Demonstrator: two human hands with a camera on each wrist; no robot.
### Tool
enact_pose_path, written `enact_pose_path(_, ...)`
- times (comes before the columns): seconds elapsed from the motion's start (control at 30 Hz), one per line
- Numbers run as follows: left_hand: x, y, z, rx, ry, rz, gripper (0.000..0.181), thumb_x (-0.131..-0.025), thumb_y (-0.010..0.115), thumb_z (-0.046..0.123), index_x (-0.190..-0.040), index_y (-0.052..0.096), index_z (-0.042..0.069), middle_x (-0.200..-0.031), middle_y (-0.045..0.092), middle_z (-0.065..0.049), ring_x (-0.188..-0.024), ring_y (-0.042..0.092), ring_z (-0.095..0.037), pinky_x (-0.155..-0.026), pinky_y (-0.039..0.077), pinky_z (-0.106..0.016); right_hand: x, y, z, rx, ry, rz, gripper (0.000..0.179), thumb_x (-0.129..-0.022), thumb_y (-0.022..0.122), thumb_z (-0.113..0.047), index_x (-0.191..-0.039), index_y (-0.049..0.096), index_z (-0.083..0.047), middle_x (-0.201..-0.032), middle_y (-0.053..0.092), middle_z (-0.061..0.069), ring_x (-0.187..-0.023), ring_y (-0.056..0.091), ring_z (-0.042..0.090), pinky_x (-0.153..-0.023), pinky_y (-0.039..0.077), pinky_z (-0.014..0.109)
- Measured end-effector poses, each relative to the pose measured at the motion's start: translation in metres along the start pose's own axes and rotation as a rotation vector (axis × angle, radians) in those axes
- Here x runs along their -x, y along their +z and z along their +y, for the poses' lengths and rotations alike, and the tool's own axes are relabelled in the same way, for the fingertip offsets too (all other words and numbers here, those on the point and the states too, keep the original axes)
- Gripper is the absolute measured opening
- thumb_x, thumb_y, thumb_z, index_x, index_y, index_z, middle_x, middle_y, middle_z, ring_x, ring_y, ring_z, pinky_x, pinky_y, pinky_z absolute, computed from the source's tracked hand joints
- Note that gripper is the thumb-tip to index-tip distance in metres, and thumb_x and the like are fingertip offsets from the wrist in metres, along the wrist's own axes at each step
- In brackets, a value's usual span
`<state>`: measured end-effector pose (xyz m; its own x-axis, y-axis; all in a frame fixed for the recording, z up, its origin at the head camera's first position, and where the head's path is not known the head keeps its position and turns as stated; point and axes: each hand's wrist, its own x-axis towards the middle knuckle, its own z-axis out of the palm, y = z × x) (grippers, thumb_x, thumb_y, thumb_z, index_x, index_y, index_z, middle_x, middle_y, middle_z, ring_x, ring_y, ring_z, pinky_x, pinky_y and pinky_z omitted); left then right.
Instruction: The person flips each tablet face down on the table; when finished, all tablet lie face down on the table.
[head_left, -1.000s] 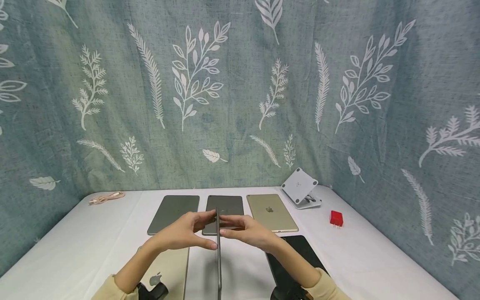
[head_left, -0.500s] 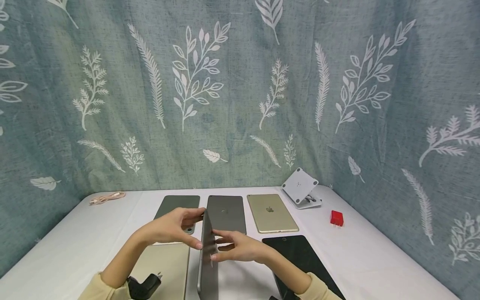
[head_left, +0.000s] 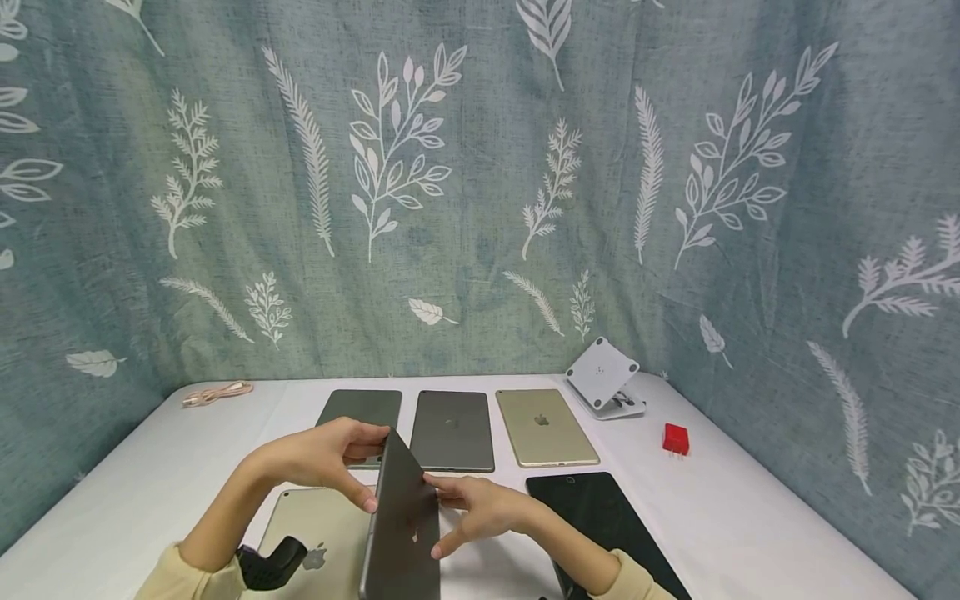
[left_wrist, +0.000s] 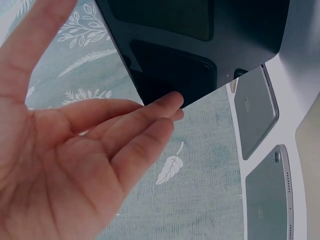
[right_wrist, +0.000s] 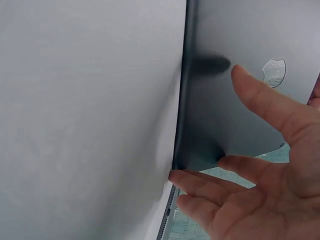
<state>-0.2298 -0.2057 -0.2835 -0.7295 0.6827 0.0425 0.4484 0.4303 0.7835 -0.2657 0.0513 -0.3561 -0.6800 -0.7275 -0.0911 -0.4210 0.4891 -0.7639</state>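
A dark grey tablet (head_left: 405, 533) stands on its long edge on the table, its back with an apple mark facing right and its top leaning left. My left hand (head_left: 315, 458) holds it by the upper edge, thumb at the near side and fingers at the far corner. In the left wrist view those fingertips overlap the corner of its dark, glossy screen (left_wrist: 225, 52). My right hand (head_left: 487, 508) touches the far edge low down with extended fingers. Its thumb points at the tablet's back (right_wrist: 215, 110), seemingly apart from it in the right wrist view.
Flat around it lie a gold tablet (head_left: 322, 517), a dark green tablet (head_left: 367, 407), a grey tablet (head_left: 452, 429), another gold tablet (head_left: 540, 427) and a black-screened tablet (head_left: 600, 517). A silver stand (head_left: 600, 375), red charger (head_left: 676, 439) and coiled cable (head_left: 217, 393) sit farther out.
The dark grey tablet has gone from nearly edge-on to leaning left, showing its back. Both hands moved with it; the right hand slid lower and its thumb spread away from its fingers.
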Motion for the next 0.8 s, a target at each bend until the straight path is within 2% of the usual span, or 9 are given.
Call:
enact_pose_path(0.37,0.003,-0.003,-0.003,-0.046,-0.007,-0.040,0.096,-0.075,0.083,0.021,-0.138,0.026,-0.024,-0.145,0.027,-0.042,-0.133,0.037,-0.050,-0.104,0.037,-0.054,0.001,-0.003,0.000,0.021,0.010,0.006,0.085,-0.072,0.082,-0.007,-0.145,0.039,-0.002,-0.149,0.043,0.013,-0.137,0.042,0.033,-0.112,0.034,0.038)
enact_pose_path(0.5,0.002,-0.002,-0.006,-0.122,-0.020,-0.067,0.095,-0.073,0.084,0.022,-0.136,0.029,-0.025,-0.142,0.030,-0.044,-0.130,0.042,-0.049,-0.103,0.038,-0.054,0.005,-0.003,-0.001,0.166,0.015,0.041,0.082,-0.070,0.084,-0.014,-0.141,0.046,-0.004,-0.144,0.049,0.013,-0.129,0.051,0.035,-0.106,0.042,0.035)
enact_pose_path(0.6,-0.001,0.002,-0.010,-0.189,-0.032,-0.060,0.094,-0.071,0.085,0.024,-0.134,0.034,-0.024,-0.140,0.035,-0.043,-0.127,0.048,-0.046,-0.102,0.041,-0.053,0.008,-0.007,-0.001,0.285,0.037,0.055,0.080,-0.069,0.086,-0.020,-0.139,0.050,-0.006,-0.141,0.053,0.011,-0.123,0.056,0.034,-0.100,0.047,0.034)
enact_pose_path(0.8,-0.012,0.013,-0.018,-0.215,-0.080,-0.040,0.093,-0.069,0.087,0.023,-0.134,0.037,-0.022,-0.140,0.040,-0.039,-0.124,0.052,-0.044,-0.101,0.043,-0.052,0.013,-0.019,0.000,0.433,0.082,0.040,0.076,-0.068,0.086,-0.024,-0.135,0.055,-0.010,-0.134,0.058,0.008,-0.117,0.060,0.029,-0.091,0.050,0.033)
